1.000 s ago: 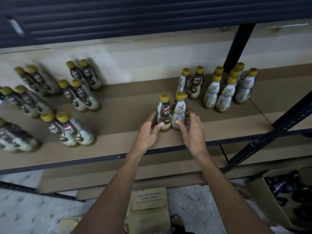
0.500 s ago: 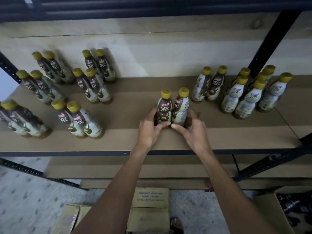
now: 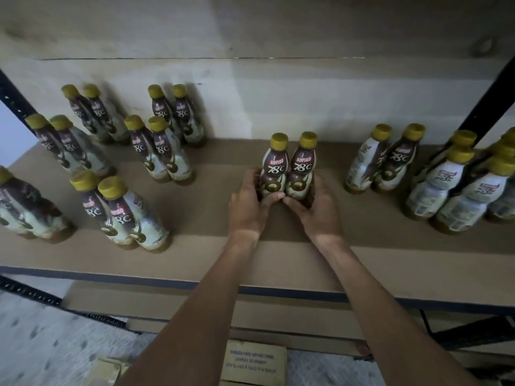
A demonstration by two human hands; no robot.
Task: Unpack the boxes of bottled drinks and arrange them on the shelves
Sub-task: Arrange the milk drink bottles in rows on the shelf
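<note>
Two Kopiko 78°C coffee bottles with yellow caps stand upright side by side on the brown shelf board (image 3: 278,254), labels facing me. My left hand (image 3: 249,205) grips the base of the left bottle (image 3: 274,169). The base of the right bottle (image 3: 302,169) is held by my right hand (image 3: 316,210). Both thumbs meet in front of the pair. The bottles' bottoms are hidden behind my fingers.
Pairs of the same bottles stand in rows at the left (image 3: 131,213) and right (image 3: 387,162), with a tighter cluster at far right (image 3: 459,188). A black upright post (image 3: 490,98) rises at the right. Cardboard boxes (image 3: 255,363) lie on the floor below the shelf.
My hands have slid the pair of bottles a little deeper onto the shelf and closed round their bases. My view has moved closer and to the right.
</note>
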